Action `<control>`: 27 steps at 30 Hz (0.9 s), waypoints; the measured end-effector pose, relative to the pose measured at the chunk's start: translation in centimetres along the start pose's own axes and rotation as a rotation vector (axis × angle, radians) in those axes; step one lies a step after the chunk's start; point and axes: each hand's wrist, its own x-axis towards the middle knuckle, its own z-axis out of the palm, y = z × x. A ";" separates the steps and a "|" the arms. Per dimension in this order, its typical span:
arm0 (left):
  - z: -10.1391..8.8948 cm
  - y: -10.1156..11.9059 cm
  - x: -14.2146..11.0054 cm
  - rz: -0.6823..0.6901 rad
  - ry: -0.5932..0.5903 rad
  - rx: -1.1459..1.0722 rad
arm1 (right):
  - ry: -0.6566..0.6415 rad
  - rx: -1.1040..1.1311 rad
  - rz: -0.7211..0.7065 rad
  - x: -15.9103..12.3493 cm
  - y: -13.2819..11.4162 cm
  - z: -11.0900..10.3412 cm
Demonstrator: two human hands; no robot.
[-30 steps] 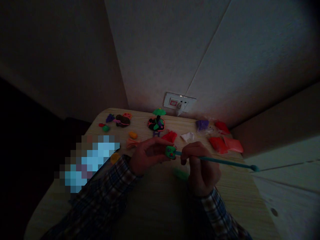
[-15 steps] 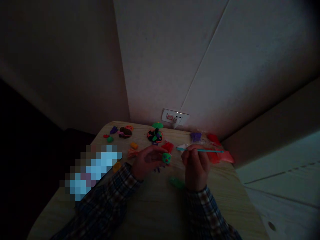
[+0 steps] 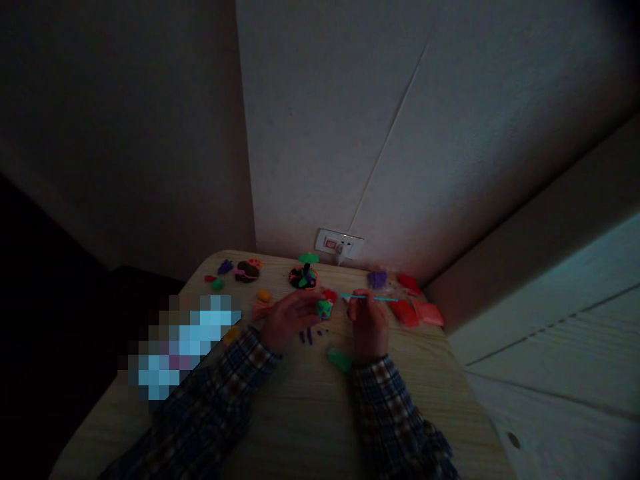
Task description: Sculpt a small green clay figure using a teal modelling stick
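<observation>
Between the fingertips of my left hand [image 3: 286,323] is a small green clay head [image 3: 324,309] with dark eyes and a red spot, its face turned towards me. My right hand [image 3: 369,325] is closed round a thin blue modelling stick [image 3: 387,299], which lies roughly level and points left. A red lump [image 3: 329,293] is just behind the clay head. Small purple clay bits [image 3: 309,335] lie on the table below it. Beside my right wrist rests a green clay packet [image 3: 339,361].
Farther back on the wooden table [image 3: 300,427] stands a clay piece with a green umbrella [image 3: 309,258]. A brown clay piece [image 3: 247,271] is at the back left. Red packets [image 3: 404,312] and a purple packet [image 3: 377,279] lie right. A blurred bright screen [image 3: 187,350] is at left.
The view has shifted, so the table's things appear farther left. My right hand with the stick has come nearer the green head, and the purple bits show more clearly.
</observation>
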 end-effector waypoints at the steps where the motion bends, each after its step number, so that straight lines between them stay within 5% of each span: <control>1: 0.1 0.0 0.0 0.001 0.005 -0.005 | 0.008 0.011 0.007 0.0 0.0 0.0; 13: 0.7 0.5 0.0 0.005 0.025 -0.026 | -0.032 0.265 0.268 0.3 0.8 -0.3; 27: 0.2 0.3 0.1 0.000 0.063 0.031 | -0.062 0.260 0.209 0.4 -0.9 -0.6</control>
